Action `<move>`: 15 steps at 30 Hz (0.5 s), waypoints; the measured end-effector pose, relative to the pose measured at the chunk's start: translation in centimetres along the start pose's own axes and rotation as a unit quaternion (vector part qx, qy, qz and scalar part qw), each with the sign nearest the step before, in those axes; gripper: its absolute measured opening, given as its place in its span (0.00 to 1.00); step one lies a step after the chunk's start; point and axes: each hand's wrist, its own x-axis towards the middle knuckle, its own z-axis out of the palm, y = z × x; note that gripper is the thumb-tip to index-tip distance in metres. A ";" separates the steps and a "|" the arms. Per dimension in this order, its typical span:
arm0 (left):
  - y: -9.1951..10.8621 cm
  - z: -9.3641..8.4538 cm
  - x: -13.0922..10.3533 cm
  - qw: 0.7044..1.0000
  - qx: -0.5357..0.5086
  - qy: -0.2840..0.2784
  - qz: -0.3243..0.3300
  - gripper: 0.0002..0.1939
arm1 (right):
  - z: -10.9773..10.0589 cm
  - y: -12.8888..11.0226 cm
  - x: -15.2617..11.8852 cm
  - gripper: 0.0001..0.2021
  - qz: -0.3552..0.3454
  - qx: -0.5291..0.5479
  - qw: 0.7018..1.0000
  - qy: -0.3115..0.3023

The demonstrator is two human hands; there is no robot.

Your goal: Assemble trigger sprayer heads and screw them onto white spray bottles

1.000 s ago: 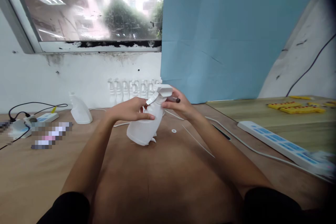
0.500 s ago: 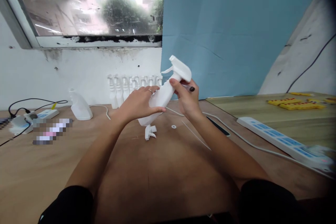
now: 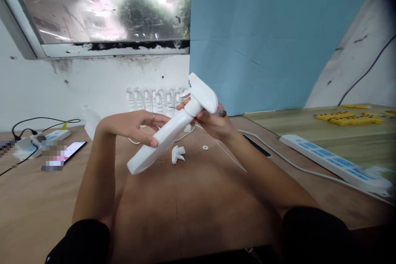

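A white spray bottle [image 3: 167,136] with its trigger head on is held tilted above the table, base low at the left and head high at the right. My left hand [image 3: 133,126] grips the body, thumb on the near side and fingers partly hidden behind. At the neck, just below the trigger head, my right hand [image 3: 216,126] is closed around the bottle. A dark-tipped, pen-like thing [image 3: 221,113] pokes out of that same hand. Beneath the bottle, a loose white trigger head [image 3: 177,154] lies on the table, with a small white washer [image 3: 205,147] to its right.
Several white spray bottles [image 3: 145,97] stand in a row by the wall. Another white bottle [image 3: 89,119] is partly behind my left arm. A phone [image 3: 74,150] lies at the left. A power strip [image 3: 328,163], its cable and yellow pieces [image 3: 355,119] are at the right.
The bottle has turned flatter, its base swinging left and toward me. My left hand has shifted left along with it, wrist bent. My right hand has rolled and now wraps the neck from below.
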 end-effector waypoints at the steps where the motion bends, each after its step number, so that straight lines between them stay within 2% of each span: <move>1: 0.1 -0.1 -0.1 0.999 -0.026 -0.022 0.005 0.28 | 0.1 0.0 -0.1 0.23 0.007 0.008 1.000 -0.020; 4: 0.1 -0.3 0.1 0.989 -0.090 -0.112 0.024 0.27 | 0.2 0.2 -0.4 0.25 0.030 0.027 0.997 -0.073; 6: 0.0 -0.3 0.3 0.979 -0.108 -0.172 0.024 0.28 | -0.1 0.1 -0.4 0.27 0.041 0.042 0.995 -0.086; 8: -0.3 -0.2 0.5 0.971 -0.106 -0.212 0.004 0.28 | -0.6 -0.2 -0.4 0.28 0.032 0.048 0.997 -0.059; 9: -0.5 -0.3 0.4 0.972 -0.102 -0.211 -0.013 0.28 | -0.8 -0.6 -0.3 0.29 0.019 0.040 0.999 -0.030; 11: -1.4 -0.5 0.1 0.981 -0.100 -0.157 -0.059 0.27 | -1.5 -1.6 -0.2 0.28 -0.015 -0.011 0.999 0.047; 15: -4.9 -2.3 -2.1 0.982 -0.078 0.039 -0.166 0.33 | -3.4 -4.0 0.3 0.25 -0.087 -0.141 0.971 0.174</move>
